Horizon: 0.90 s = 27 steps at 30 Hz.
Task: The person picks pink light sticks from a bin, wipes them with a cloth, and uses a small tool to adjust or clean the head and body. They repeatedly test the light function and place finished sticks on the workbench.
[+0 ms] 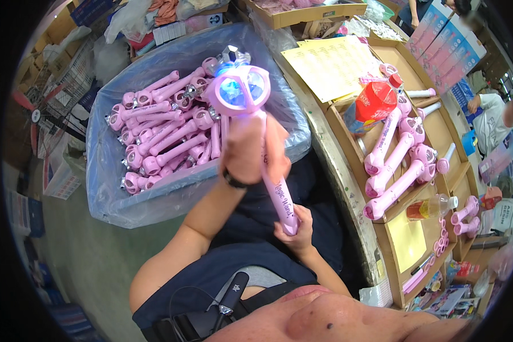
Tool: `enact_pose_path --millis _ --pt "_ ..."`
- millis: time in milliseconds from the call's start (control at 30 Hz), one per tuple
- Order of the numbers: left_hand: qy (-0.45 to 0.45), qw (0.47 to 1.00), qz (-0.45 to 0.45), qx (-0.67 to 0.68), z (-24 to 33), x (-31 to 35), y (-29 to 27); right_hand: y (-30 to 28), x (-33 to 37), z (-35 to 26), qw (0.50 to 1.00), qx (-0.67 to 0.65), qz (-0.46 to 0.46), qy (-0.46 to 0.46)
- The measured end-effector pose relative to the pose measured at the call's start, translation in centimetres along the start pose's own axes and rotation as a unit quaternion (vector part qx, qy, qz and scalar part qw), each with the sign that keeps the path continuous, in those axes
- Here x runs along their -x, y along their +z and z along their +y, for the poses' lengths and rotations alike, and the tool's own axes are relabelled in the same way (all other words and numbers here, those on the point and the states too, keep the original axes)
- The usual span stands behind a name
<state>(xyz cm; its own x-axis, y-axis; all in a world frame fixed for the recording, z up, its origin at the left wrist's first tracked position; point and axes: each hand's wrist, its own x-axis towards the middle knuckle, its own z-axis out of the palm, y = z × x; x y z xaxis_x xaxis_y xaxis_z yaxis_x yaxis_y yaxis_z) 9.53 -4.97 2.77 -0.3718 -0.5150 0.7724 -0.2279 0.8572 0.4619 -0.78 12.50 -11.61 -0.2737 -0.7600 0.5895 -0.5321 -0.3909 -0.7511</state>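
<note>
A pink toy wand [280, 199] is held up in front of me, its round head lit blue inside and topped with a silver, crystal-like piece. My left hand [248, 151], smeared by motion and wearing a dark wristband, is wrapped round the shaft just below the head. Lower down, my right hand [300, 231] grips the handle's bottom end, with the thumb against it. Behind the wand's head is a large bin lined with blue plastic [171, 206], in which several similar pink wands [176, 138] lie piled.
To the right, a workbench with wooden trays [382, 242] carries pink wand parts [390, 165], a red-labelled bottle [376, 102], a smaller bottle [432, 208] and yellow sheets [330, 62]. A co-worker [499, 122] is at the far right. A wire basket [68, 85] stands left of the bin.
</note>
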Motion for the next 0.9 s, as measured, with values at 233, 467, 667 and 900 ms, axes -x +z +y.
enact_pose_path --millis 233,467,667,900 --pt "0.043 0.993 0.081 -0.076 -0.1 3.2 3.0 0.9 0.2 -0.9 0.996 -0.062 0.04 0.046" --pt "-0.111 0.959 -0.167 0.202 -0.4 6.6 1.8 -3.0 -4.6 -0.8 0.994 -0.093 -0.054 -0.033" --pt "-0.142 0.883 -0.231 0.383 2.3 3.3 2.5 -3.4 -13.1 -1.2 0.886 -0.432 0.016 0.169" --pt "-0.042 0.923 -0.223 0.311 3.8 2.2 3.1 -4.7 -13.6 -2.4 0.857 -0.448 0.023 0.252"
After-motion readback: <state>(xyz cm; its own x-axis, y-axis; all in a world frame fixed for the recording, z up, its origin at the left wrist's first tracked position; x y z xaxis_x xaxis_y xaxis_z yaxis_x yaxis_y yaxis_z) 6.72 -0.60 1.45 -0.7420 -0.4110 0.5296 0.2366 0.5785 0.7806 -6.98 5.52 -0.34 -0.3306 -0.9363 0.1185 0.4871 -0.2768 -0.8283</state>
